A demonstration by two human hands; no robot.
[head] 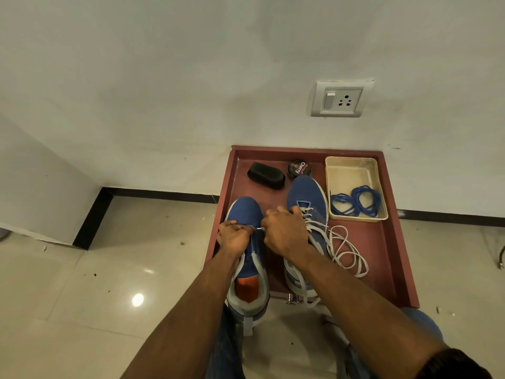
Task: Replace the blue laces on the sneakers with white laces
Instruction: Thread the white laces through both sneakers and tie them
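Both forearms reach in over the red tray [393, 258]. Left sneaker [247, 214] sits at its near-left; right sneaker [307, 195], already wearing a white lace [345, 250], lies alongside. Left hand [233, 236] grips the left sneaker's eyelet edge; right hand [285, 231] pinches a white lace tip [259, 228]. Blue laces [358, 201] coil in the cream basket [352, 168].
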